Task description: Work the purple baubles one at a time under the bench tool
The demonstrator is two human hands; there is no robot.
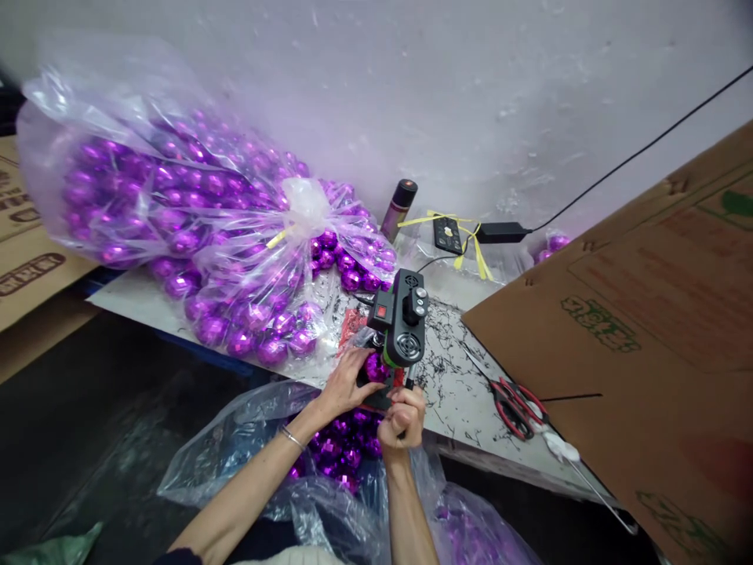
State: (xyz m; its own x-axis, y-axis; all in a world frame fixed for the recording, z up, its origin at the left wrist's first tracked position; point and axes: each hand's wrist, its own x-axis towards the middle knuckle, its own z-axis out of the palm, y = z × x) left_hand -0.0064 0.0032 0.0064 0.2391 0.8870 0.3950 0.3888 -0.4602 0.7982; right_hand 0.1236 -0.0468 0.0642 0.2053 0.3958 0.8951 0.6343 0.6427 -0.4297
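The work in hand is feeding a single purple bauble (375,366) into the small black machine (400,318) that stands at the near edge of the surface (459,384), just below the middle of the frame. The left hand (347,382) comes in from the lower left with its wrist bent back and its fingers closed around the bauble, pressing it up under the machine's head. The right hand (401,416) rises from the bottom centre, arm nearly upright, curled into a fist on what seems a lever or thin rod below the machine; exactly what it grips is too small to tell. As a judgement, the next move calls for a steady left hand, since the bauble looks smooth and apt to roll. An open bag of baubles (344,447) lies beneath the hands, a tied full bag (176,212) fills the upper left, and red scissors (514,404) lie to the right.
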